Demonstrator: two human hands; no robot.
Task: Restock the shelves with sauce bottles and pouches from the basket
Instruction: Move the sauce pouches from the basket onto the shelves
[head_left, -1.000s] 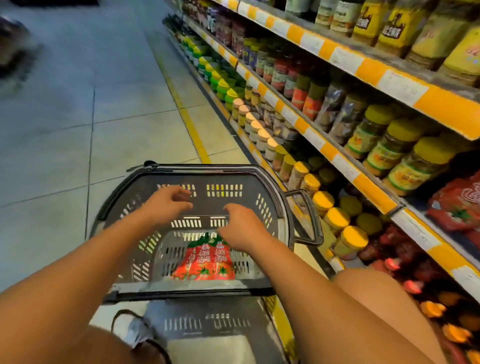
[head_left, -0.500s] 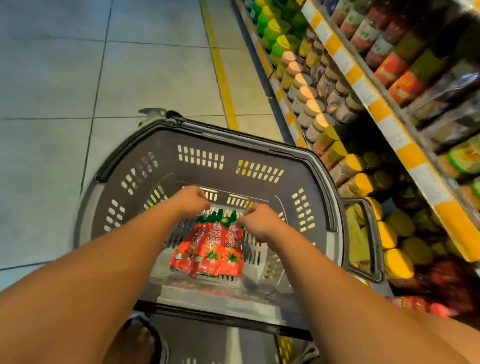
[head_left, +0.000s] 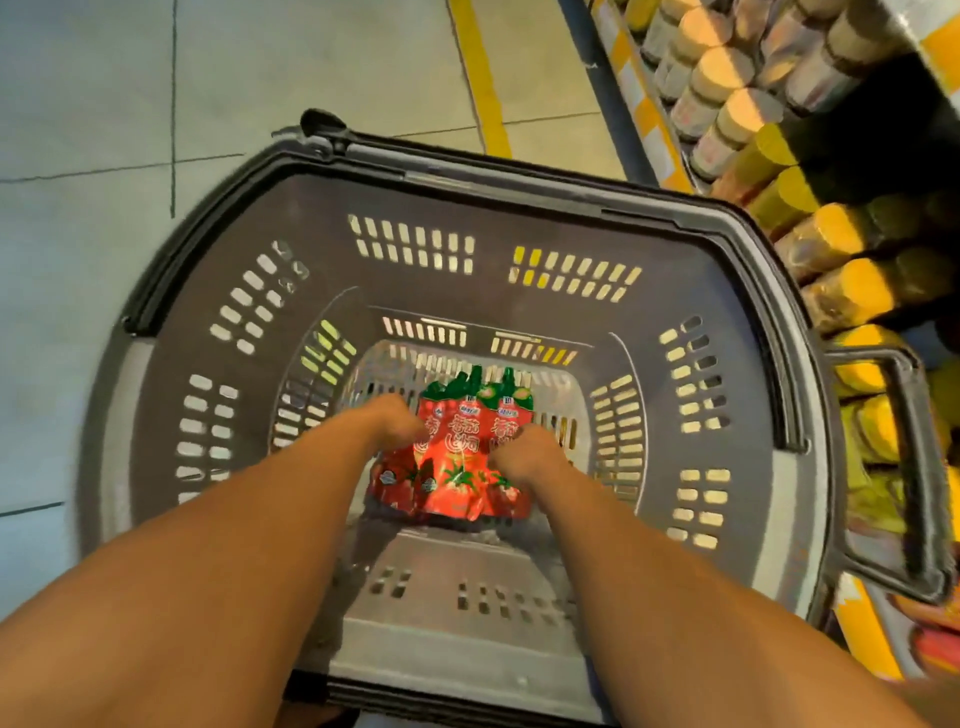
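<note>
Head view: the red sauce pouches (head_left: 457, 452) lay on the floor of the basket (head_left: 727, 364), between your hands; none shelved from this batch yet. Your left hand (head_left: 387, 423) and right hand (head_left: 524, 457) reached down, fingers curled onto the pouches' sides. Firm hold: cannot tell. Jars (head_left: 831, 291) sat shelved rightward.

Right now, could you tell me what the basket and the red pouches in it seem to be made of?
The basket looks like moulded grey plastic with a matt finish: its walls and floor are pierced with even rows of slots, and the rim is darker. The red pouches look like thin printed film, probably plastic or foil laminate: they are glossy, creased and catch the light, with green spouted tops.
</note>
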